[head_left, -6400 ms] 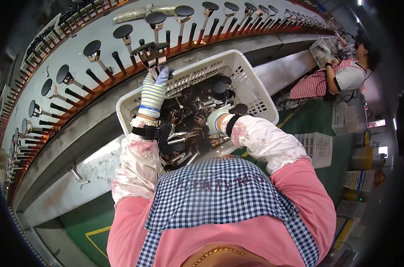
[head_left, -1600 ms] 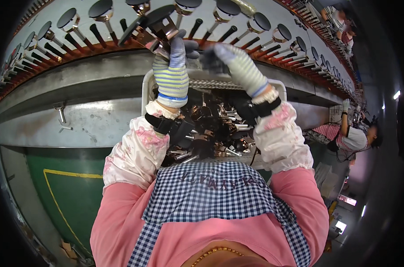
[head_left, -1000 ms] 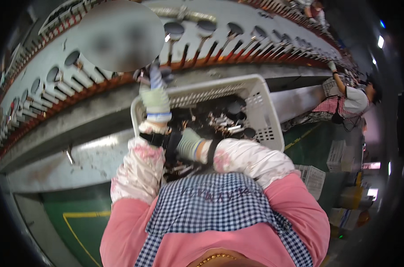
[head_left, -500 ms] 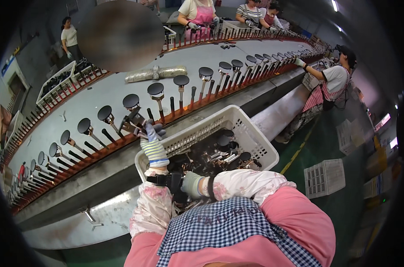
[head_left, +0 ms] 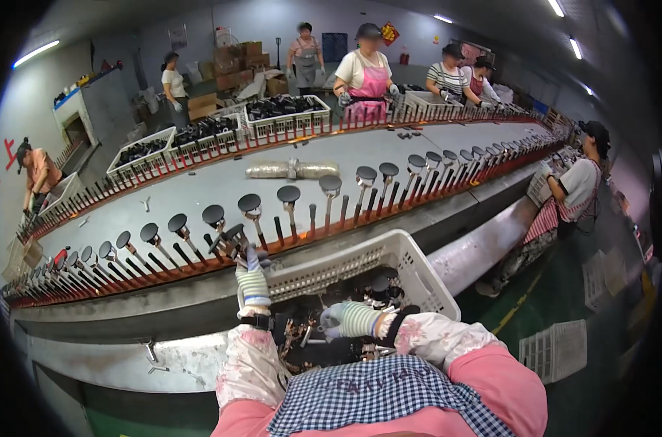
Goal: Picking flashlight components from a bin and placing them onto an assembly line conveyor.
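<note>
My left hand (head_left: 253, 280), in a striped knit glove, is closed round a small bunch of metal pieces with dark flat heads (head_left: 232, 239). It is raised beside the near row of upright pins, over the far left corner of a white plastic crate (head_left: 427, 280). My right hand (head_left: 351, 320), gloved the same way, reaches into the crate with curled fingers; what they hold, if anything, is hidden. Loose metal and black pieces (head_left: 378, 285) fill the crate around it. Close to my left hand, metal stems with round black discs (head_left: 250, 205) stand on the pins.
A long grey table (head_left: 207, 164) carries pins along both edges. On it lies a wrapped, taped bundle (head_left: 293, 170). Several people work along it, one (head_left: 575, 182) on the right. Crates of black parts (head_left: 287, 109) stand on the far side; a white crate (head_left: 553, 351) sits on the floor.
The view has tilted up, showing more of the far side. My right hand has moved rightward in the crate and shows more fully. My left hand still holds the metal pieces near the pins.
</note>
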Demonstrator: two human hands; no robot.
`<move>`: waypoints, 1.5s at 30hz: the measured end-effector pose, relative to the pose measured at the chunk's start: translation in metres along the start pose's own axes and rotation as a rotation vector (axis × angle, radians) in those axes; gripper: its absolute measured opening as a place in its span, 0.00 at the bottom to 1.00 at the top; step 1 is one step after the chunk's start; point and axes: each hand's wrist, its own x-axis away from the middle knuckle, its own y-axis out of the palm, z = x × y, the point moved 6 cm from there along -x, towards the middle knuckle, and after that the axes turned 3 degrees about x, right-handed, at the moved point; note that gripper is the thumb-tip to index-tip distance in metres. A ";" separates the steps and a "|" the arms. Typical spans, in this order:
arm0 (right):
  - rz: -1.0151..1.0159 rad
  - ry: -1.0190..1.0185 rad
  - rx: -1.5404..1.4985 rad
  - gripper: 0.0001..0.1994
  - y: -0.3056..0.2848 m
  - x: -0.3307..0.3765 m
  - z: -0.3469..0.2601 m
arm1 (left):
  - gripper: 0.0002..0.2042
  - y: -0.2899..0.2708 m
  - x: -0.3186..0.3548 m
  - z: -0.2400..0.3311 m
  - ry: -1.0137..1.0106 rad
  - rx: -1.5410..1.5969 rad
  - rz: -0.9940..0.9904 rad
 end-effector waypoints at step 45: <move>0.366 0.199 -0.891 0.20 -0.170 0.162 0.354 | 0.06 0.302 0.167 -0.137 -0.187 -0.248 -0.585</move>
